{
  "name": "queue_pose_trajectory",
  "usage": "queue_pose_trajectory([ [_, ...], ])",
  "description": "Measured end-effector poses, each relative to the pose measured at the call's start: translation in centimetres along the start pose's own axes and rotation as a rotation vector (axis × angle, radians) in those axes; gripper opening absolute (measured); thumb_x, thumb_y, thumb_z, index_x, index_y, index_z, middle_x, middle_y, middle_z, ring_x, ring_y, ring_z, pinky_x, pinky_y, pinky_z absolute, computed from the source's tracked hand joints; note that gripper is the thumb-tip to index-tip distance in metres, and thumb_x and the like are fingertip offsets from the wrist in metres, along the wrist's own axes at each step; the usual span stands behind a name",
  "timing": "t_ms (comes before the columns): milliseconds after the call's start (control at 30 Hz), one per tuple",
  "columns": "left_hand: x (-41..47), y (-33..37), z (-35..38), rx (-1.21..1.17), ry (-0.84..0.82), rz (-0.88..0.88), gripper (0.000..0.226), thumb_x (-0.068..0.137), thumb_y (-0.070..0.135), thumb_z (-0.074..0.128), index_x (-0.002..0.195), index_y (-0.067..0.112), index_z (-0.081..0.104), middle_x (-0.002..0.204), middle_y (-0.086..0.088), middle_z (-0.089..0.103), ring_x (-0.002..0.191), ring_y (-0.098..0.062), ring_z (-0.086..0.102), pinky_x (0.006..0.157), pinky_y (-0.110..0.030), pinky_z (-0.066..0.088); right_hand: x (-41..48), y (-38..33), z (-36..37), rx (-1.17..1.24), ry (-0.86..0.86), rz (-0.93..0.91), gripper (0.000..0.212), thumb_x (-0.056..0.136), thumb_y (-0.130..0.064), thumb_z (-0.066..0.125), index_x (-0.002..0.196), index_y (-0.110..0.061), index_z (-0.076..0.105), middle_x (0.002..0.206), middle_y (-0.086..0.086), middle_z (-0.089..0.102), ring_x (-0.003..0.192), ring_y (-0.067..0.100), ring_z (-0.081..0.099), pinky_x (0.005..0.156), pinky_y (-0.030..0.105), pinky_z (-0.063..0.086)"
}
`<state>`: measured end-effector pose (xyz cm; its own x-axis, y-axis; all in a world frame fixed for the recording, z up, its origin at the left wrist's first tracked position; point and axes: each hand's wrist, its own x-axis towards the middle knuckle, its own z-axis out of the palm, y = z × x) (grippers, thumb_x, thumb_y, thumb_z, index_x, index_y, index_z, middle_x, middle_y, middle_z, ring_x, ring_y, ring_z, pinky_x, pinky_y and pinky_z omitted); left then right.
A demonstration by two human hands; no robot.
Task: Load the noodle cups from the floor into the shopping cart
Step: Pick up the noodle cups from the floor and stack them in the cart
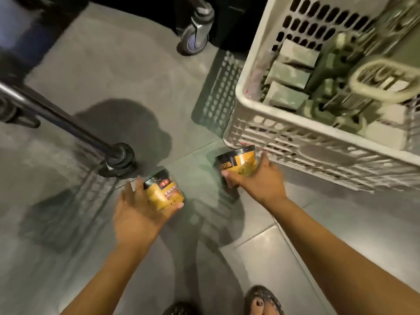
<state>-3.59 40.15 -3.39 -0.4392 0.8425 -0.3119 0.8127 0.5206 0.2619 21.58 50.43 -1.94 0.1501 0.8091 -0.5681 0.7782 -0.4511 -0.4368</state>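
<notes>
Noodle cup on the left (164, 193), yellow with a black top, lies tilted in the left hand (136, 214), fingers and thumb curled round it. A 2nd noodle cup (238, 162) of the same kind is gripped by the right hand (256, 178), just beside the corner of a white perforated crate (284, 142) holding grey-green boxes (288, 73). Both cups are low over the grey floor (91, 76); whether they touch it is unclear. Further left, a dark metal bar (59, 120) ends at a caster (120, 160). A sandalled foot (263, 301) shows below.
</notes>
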Motion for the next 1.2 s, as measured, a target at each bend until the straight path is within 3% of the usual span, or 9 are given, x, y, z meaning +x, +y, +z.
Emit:
queue_pose_trajectory([
  [100,0.8,-0.2,2.5,-0.100,0.086,0.056,0.129,0.048,0.090,0.058,0.147,0.012,0.033,0.150,-0.014,0.033,0.137,-0.032,0.034,0.111,-0.045,0.033,2.8,1.4,2.9,0.053,0.085,-0.040,0.139,0.032,-0.095,0.055,0.143,-0.017,0.027,0.130,0.015,0.051,0.123,0.035,0.047,0.099,0.046,0.045],
  [200,1.8,-0.6,4.6,-0.157,0.204,0.129,0.123,0.047,0.087,0.063,0.139,0.008,0.042,0.145,-0.020,0.040,0.130,-0.038,0.042,0.106,-0.050,0.038,4.4,2.8,4.6,0.128,0.133,-0.072,0.134,0.036,-0.089,0.066,0.144,-0.020,0.025,0.126,0.010,0.055,0.117,0.032,0.052,0.092,0.041,0.049],
  [367,2.6,-1.4,6.7,-0.158,0.295,0.253,0.112,0.051,0.083,0.058,0.135,0.009,0.045,0.148,-0.015,0.036,0.132,-0.037,0.039,0.107,-0.051,0.036,5.3,4.7,5.7,0.374,0.195,-0.120,0.081,0.055,-0.060,0.084,0.114,-0.019,0.047,0.105,0.000,0.063,0.090,0.018,0.061,0.072,0.030,0.047],
  [467,1.8,-1.8,6.7,-0.151,0.283,0.296,0.111,0.051,0.083,0.058,0.134,0.011,0.044,0.150,-0.012,0.033,0.136,-0.035,0.035,0.111,-0.051,0.033,4.6,5.7,5.1,0.497,0.172,-0.160,0.071,0.058,-0.052,0.085,0.111,-0.023,0.048,0.099,-0.006,0.065,0.086,0.010,0.062,0.072,0.028,0.046],
  [600,-0.1,-1.9,6.8,-0.235,0.302,0.326,0.094,0.056,0.081,0.057,0.123,0.015,0.050,0.149,-0.010,0.037,0.139,-0.035,0.032,0.109,-0.055,0.033,2.3,7.8,5.1,0.544,0.145,-0.202,0.080,0.054,-0.047,0.088,0.117,-0.024,0.045,0.107,-0.009,0.061,0.098,0.011,0.061,0.084,0.031,0.049],
  [800,-1.9,-2.4,7.4,-0.238,0.390,0.504,0.063,0.080,0.077,0.042,0.109,0.024,0.060,0.138,-0.002,0.053,0.136,-0.029,0.038,0.114,-0.053,0.012,0.8,10.0,5.1,0.519,0.051,-0.313,0.093,0.054,-0.025,0.094,0.124,-0.029,0.032,0.109,-0.019,0.054,0.099,0.002,0.056,0.076,0.009,0.041],
  [933,-3.5,-2.3,7.2,-0.225,0.460,0.491,0.053,0.075,0.065,0.056,0.091,0.016,0.067,0.135,-0.004,0.056,0.121,-0.028,0.055,0.115,-0.048,0.014,-0.5,11.7,5.2,0.538,0.045,-0.287,0.133,0.040,-0.037,0.097,0.146,-0.025,0.018,0.118,-0.028,0.050,0.112,0.000,0.055,0.097,0.019,0.041],
  [1033,-4.5,-2.3,7.7,-0.210,0.422,0.493,0.060,0.071,0.066,0.058,0.110,0.021,0.060,0.142,-0.005,0.049,0.126,-0.030,0.050,0.114,-0.049,0.019,-1.1,12.4,4.9,0.477,0.012,-0.336,0.149,0.036,-0.045,0.094,0.152,-0.027,0.002,0.123,-0.032,0.041,0.122,0.003,0.046,0.106,0.023,0.034],
  [1200,-4.6,-2.6,7.7,-0.099,0.280,0.418,0.089,0.065,0.082,0.049,0.135,0.027,0.049,0.154,-0.009,0.032,0.136,-0.038,0.035,0.104,-0.059,0.039,-1.6,12.6,3.5,0.196,0.047,-0.428,0.150,0.031,-0.074,0.083,0.152,-0.034,0.004,0.143,-0.005,0.039,0.132,0.015,0.039,0.113,0.040,0.033],
])
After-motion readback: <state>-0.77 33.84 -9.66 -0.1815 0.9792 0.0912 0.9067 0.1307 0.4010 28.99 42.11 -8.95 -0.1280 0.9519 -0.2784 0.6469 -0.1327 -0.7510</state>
